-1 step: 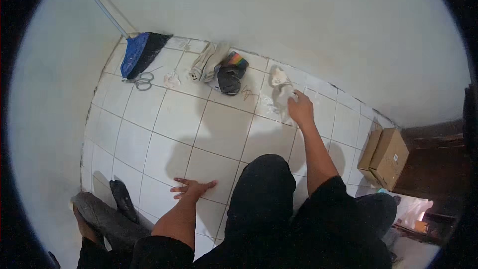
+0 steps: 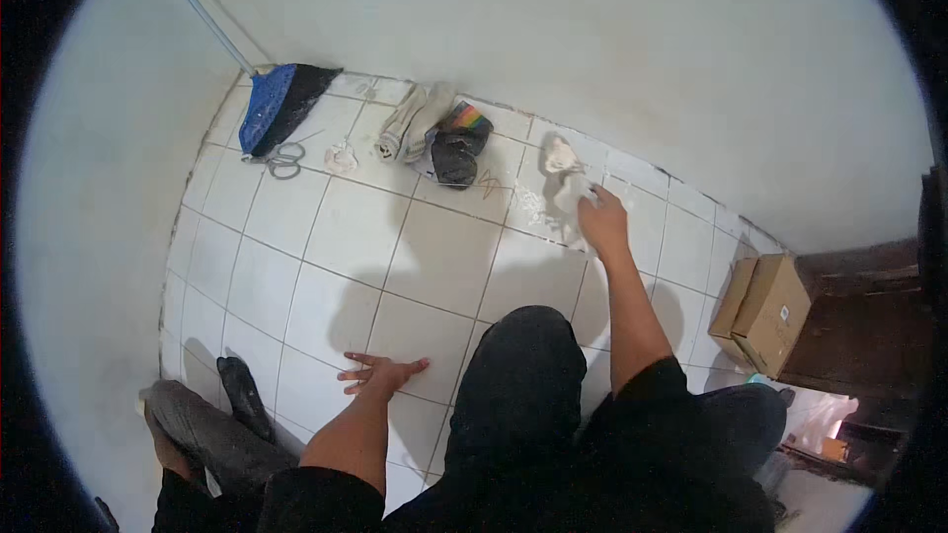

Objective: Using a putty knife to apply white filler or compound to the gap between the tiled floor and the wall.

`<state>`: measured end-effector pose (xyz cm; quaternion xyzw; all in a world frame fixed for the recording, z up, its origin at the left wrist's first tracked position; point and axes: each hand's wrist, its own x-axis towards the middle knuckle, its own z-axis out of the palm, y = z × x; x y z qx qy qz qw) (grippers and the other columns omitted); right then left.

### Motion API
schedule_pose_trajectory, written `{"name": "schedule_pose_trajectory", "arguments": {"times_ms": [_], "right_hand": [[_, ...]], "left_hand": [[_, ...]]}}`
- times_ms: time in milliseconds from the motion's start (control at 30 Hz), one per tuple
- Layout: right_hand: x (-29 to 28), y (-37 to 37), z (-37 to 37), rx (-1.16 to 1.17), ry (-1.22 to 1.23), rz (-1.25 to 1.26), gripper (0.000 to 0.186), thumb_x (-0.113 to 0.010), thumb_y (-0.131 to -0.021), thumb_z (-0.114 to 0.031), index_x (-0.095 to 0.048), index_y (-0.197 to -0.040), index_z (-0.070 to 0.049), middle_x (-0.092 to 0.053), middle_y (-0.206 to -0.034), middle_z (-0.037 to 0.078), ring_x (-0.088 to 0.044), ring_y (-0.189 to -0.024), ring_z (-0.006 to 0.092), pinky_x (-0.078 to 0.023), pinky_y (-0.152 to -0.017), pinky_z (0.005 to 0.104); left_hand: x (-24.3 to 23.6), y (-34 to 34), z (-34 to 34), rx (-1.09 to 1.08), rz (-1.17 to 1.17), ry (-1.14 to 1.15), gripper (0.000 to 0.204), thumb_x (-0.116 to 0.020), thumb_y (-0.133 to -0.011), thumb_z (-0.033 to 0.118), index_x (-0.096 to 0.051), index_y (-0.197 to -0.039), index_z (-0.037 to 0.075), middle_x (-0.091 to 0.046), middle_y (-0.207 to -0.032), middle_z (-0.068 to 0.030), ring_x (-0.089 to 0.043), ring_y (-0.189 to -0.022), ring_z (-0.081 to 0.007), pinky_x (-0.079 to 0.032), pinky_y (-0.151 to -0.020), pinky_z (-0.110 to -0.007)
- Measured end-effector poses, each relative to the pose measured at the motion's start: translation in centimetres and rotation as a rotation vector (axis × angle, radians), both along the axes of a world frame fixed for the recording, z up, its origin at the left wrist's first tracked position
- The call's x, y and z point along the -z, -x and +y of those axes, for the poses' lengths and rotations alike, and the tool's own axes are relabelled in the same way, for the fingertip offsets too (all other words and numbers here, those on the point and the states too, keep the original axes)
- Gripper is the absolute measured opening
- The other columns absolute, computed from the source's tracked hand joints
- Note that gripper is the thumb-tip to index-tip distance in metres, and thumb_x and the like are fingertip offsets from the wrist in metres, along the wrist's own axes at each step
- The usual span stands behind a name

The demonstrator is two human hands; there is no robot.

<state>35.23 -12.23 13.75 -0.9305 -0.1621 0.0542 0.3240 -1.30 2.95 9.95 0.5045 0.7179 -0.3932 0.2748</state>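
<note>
My right hand (image 2: pixel 604 222) is low over the white tiled floor (image 2: pixel 434 262), its fingers closed on a pale, soft-looking white piece (image 2: pixel 571 193); whether it is cloth or paper I cannot tell. Just beyond, touching or nearly touching that piece, lies a crumpled off-white lump (image 2: pixel 560 155). White smears and crumbs (image 2: pixel 533 205) dot the tile beside them. My left hand (image 2: pixel 383 373) rests on the floor, fingers spread, holding nothing.
Along the wall lie a rolled striped cloth (image 2: pixel 403 128), a black bag (image 2: pixel 458 158), a white scrap (image 2: pixel 341 159) and scissors (image 2: pixel 285 161). A blue broom (image 2: pixel 269 114) leans in the corner. At right stands a cardboard box (image 2: pixel 765 314). Another person's grey-trousered leg (image 2: pixel 212 419) is at left.
My right hand has shifted slightly to the right. The white piece and the off-white lump have also moved a little rightward. My left hand has stayed in place.
</note>
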Motion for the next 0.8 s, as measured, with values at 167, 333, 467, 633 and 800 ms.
{"name": "schedule_pose_trajectory", "arguments": {"times_ms": [167,333,467,633,800], "right_hand": [[-1.7,0.7,-4.5,0.141,0.007,0.117,0.047,-0.056,-0.080,-0.024,-0.057,-0.119,0.002,-0.060,-0.114,0.025,-0.058,-0.107,0.0362,-0.044,-0.093,0.0374],[-2.1,1.1,-5.9,0.096,0.022,0.072,0.048,-0.057,-0.080,-0.022,-0.056,-0.119,0.005,-0.060,-0.114,0.026,-0.059,-0.108,0.0337,-0.044,-0.092,0.0345],[-1.7,0.7,-5.0,0.057,-0.022,0.102,0.047,-0.057,-0.080,-0.022,-0.056,-0.120,0.003,-0.060,-0.114,0.026,-0.058,-0.107,0.0359,-0.044,-0.093,0.0363],[-3.4,0.6,-2.4,0.049,0.155,0.065,0.046,-0.055,-0.081,-0.024,-0.057,-0.120,0.001,-0.059,-0.114,0.026,-0.057,-0.107,0.0384,-0.044,-0.094,0.0383],[-2.8,-0.1,-1.0,0.130,0.368,0.028,0.034,-0.052,-0.082,-0.020,-0.059,-0.108,0.001,-0.063,-0.104,0.022,-0.061,-0.097,0.0375,-0.048,-0.085,0.0444]], "left_hand": [[-0.3,-0.5,0.0,-0.004,0.002,0.026,0.159,-0.080,-0.046,0.069,0.034,-0.133,0.000,0.020,-0.138,-0.0433,0.003,-0.128,-0.0638,-0.014,-0.102,-0.069],[0.0,-0.7,-0.1,0.031,0.022,0.020,0.158,-0.079,-0.047,0.070,0.033,-0.133,-0.001,0.019,-0.138,-0.0438,0.003,-0.128,-0.0637,-0.014,-0.103,-0.067],[-0.3,-0.7,0.1,0.026,0.016,0.046,0.158,-0.079,-0.047,0.069,0.035,-0.132,0.001,0.022,-0.138,-0.0423,0.006,-0.129,-0.0620,-0.012,-0.104,-0.067],[0.4,-0.5,0.3,0.003,0.023,0.063,0.158,-0.080,-0.047,0.068,0.037,-0.132,0.005,0.025,-0.138,-0.0404,0.009,-0.129,-0.0611,-0.009,-0.104,-0.067],[1.6,-0.2,0.1,-0.031,0.026,0.024,0.158,-0.080,-0.048,0.067,0.038,-0.132,0.004,0.027,-0.137,-0.0402,0.013,-0.128,-0.0613,-0.007,-0.102,-0.070]]}}
